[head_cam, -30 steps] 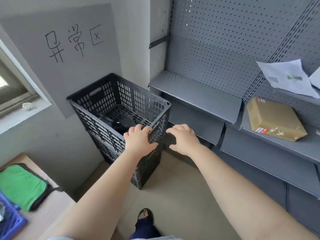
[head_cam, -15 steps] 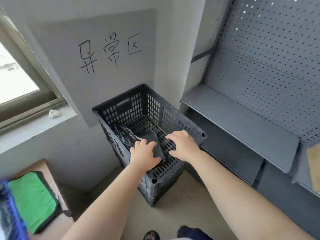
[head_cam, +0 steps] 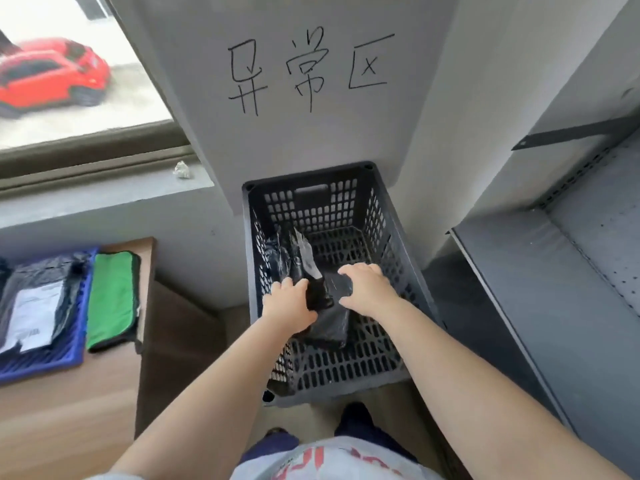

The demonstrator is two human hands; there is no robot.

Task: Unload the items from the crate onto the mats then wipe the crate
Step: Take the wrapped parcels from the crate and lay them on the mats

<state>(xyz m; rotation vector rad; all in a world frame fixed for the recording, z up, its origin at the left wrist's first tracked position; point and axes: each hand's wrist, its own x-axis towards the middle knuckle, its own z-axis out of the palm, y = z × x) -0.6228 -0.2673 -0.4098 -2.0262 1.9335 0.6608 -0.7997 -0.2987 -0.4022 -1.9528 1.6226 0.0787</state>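
1. The left hand (head_cam: 289, 308) is down inside the black crate (head_cam: 408, 271), its fingers curled round the left end of a black plastic parcel (head_cam: 329, 317); it grips that parcel.
2. The right hand (head_cam: 369, 289) is on the same parcel's right end, fingers bent over its top edge and thumb beneath, so it too grips the parcel.
3. The parcel lies between the two hands, near the middle of the crate; whether it is clear of the crate floor I cannot tell.
4. At about 11 o'clock from the hands, a second black parcel (head_cam: 291, 251) leans against the crate's left wall, with a pale label strip on it.
5. The crate is a slotted plastic box standing on the floor against the wall, directly at 12 o'clock from the person, who stands over it.
6. At 9 o'clock from the crate is a wooden table (head_cam: 69, 403). On it lies a blue mat (head_cam: 52, 362) bearing a black bag with a white label (head_cam: 31, 313); just beside the blue mat, on its right, lies a green mat (head_cam: 112, 299).
7. At 3 o'clock stands grey metal shelving (head_cam: 540, 289) with a perforated back panel.
8. On the grey wall at 12 o'clock are handwritten black characters (head_cam: 308, 67).
9. At 10 o'clock is a window (head_cam: 69, 74); a red car (head_cam: 52, 77) shows through it, and a crumpled white scrap (head_cam: 182, 169) sits on the sill.
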